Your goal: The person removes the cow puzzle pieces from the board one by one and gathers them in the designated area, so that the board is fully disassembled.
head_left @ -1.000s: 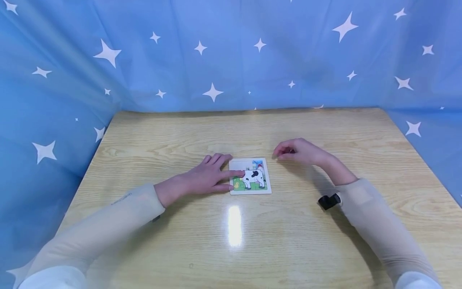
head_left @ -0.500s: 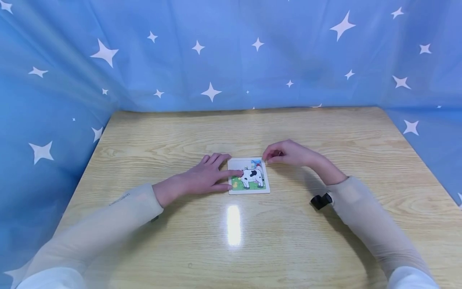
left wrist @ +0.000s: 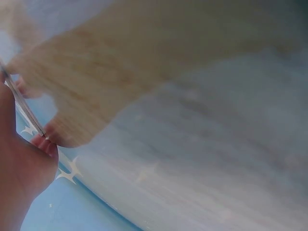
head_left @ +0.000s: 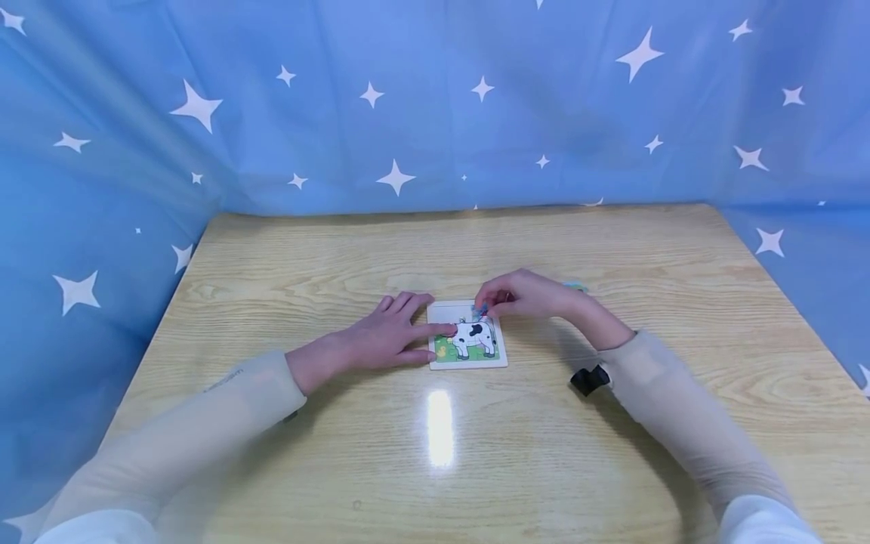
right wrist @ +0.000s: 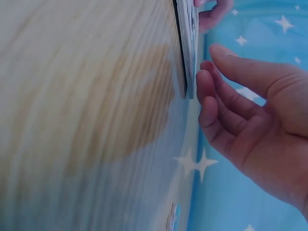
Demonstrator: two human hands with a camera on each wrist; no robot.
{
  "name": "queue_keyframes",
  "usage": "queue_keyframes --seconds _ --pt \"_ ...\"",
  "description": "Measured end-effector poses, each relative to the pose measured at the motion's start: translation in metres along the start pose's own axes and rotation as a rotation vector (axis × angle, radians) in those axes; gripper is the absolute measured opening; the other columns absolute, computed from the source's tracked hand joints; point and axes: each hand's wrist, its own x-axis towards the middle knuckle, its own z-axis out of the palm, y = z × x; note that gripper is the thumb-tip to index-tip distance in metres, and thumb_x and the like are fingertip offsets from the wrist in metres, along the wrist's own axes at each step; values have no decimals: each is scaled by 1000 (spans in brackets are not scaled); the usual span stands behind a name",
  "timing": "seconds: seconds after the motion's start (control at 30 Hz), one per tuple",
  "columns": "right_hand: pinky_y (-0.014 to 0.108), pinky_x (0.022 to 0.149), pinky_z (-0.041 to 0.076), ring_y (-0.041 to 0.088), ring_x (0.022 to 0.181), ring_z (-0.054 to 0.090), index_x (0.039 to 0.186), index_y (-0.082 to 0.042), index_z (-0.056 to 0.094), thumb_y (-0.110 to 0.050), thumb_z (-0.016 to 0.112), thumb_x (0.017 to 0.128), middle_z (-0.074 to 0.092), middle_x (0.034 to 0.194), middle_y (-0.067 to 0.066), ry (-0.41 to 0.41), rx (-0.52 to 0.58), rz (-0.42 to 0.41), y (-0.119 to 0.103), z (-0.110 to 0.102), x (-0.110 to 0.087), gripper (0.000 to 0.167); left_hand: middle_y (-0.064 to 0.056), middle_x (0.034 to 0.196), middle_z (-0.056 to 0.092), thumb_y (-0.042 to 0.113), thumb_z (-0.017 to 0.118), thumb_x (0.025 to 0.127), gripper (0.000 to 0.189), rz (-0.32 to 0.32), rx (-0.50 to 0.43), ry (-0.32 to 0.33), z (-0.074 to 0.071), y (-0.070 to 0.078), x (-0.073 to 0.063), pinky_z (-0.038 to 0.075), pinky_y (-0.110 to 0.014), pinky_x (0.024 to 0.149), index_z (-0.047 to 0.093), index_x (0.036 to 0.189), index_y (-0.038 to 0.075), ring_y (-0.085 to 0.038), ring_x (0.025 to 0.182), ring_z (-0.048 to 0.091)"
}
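Note:
A small square jigsaw puzzle (head_left: pixel 469 366) in a white frame lies on the table, showing a black-and-white cow on green grass. My left hand (head_left: pixel 387 332) spreads over its left side, index finger lying on the picture at the cow's head. Thumb and other fingers are at the frame's left edge. In the left wrist view, that hand (left wrist: pixel 29 163) is beside the thin frame (left wrist: pixel 26 108). My right hand (head_left: pixel 530 295) reaches over the upper right corner, fingertips at the blue windmill piece (head_left: pixel 479 310). The right wrist view shows this hand (right wrist: pixel 255 106) with loosely bent fingers, thumb slightly apart, nothing visible between them.
A loose colourful piece (head_left: pixel 575 287) lies on the wooden table (head_left: pixel 340 453) behind the right wrist. A blue curtain (head_left: pixel 435 91) with white stars hangs around the back and sides. A black wrist device (head_left: pixel 589 380) sits at the right cuff.
My right hand has moved left, from beside the puzzle to over its upper right corner, uncovering the loose piece behind the wrist. The left hand stays where it was.

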Motion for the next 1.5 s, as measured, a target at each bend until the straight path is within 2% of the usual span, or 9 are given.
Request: queue_keyframes --seconds 0.23,0.53,0.93,1.23,1.5 --pt "31 80 52 17 87 63 116 -2 77 1 71 106 71 94 0 -36 15 -16 -2 2 6 12 -24 177 25 50 54 116 58 -1 -7 -1 1 1 0 31 -67 122 46 171 34 -41 161 25" --pt "28 75 46 17 81 55 121 -2 77 1 73 105 65 92 1 -87 35 35 -5 3 9 17 -24 177 26 49 55 116 58 7 -11 8 1 2 -2 31 -67 122 47 170 33 -41 161 25" --pt "28 77 45 17 83 53 121 -2 78 5 75 102 61 92 0 -120 33 81 -7 3 12 21 -24 176 26 49 55 116 57 11 -10 20 2 2 -1 32 -68 122 47 170 33 -42 161 26" --pt "30 77 45 16 82 51 118 -4 77 5 74 103 59 91 1 -130 -22 64 -10 2 13 18 -25 174 28 47 57 115 56 26 -1 43 2 2 -2 34 -67 120 50 169 32 -42 159 29" --pt "36 82 45 19 86 50 118 -10 74 4 72 104 54 94 3 -153 -110 63 -13 2 16 19 -24 175 27 49 57 115 57 20 -4 33 2 0 -1 33 -67 120 49 169 32 -41 160 27"
